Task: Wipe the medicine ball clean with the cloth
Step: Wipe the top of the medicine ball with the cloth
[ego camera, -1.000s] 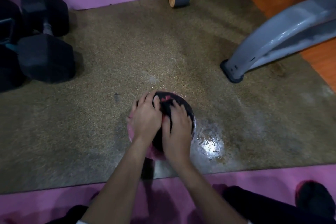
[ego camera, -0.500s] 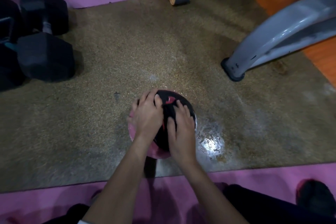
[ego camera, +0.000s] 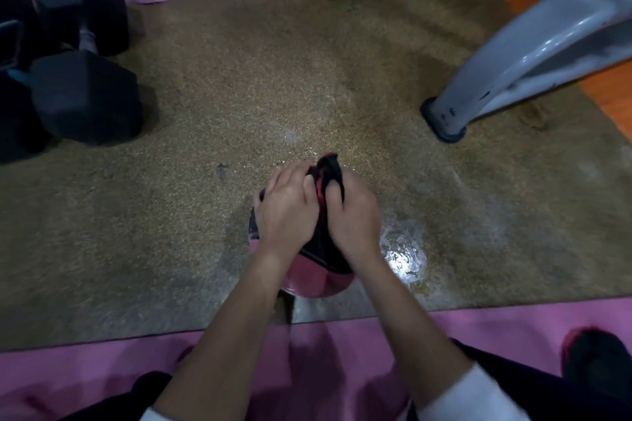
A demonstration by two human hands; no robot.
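The wiping step is judged to be in hand, though the cloth (ego camera: 330, 178) is gathered rather than laid flat. It is bunched up between the two hands, and a dark fold with a red streak stands up past the fingertips. The left hand (ego camera: 287, 212) is curled over the cloth's left side, with its fingers bent into the fabric. The right hand (ego camera: 355, 215) is clenched round the right side, its thumb tucked against the fold. Both hands are thus taken to be grasping the cloth, and both are set on top of the ball (ego camera: 307, 280).

The ball lies directly beneath the hands and is mostly hidden by them. Only its pink near side is seen below the wrists, with a sliver of dark edge just beside the left hand. It rests on the mat (ego camera: 171, 215). A wet patch (ego camera: 403, 249) is seen on the mat just to the right of the right hand.

For the next move, the cloth would probably need to be shaped into a pad and pressed against the ball's surface. The ball is round and could roll, so it should be steadied by one hand while the other wipes. The near side and underside would have to be turned up to be reached. How clean the top is cannot be told, since it is covered.
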